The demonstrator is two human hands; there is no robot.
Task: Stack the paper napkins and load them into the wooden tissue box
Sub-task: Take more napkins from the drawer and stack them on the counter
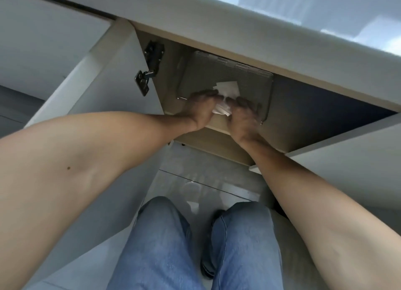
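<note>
both hands (219, 111) motion-blurred, fingers hid most of napkins (221, 109); tray (249, 81) rear cut off by counter (238, 35) edge

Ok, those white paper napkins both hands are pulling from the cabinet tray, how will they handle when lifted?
Probably floppy: the paper napkins already look crumpled between the left hand and right hand. Likely very light, being thin sheets. The flatter ones on the mesh tray may slide apart or tear if tugged.
</note>
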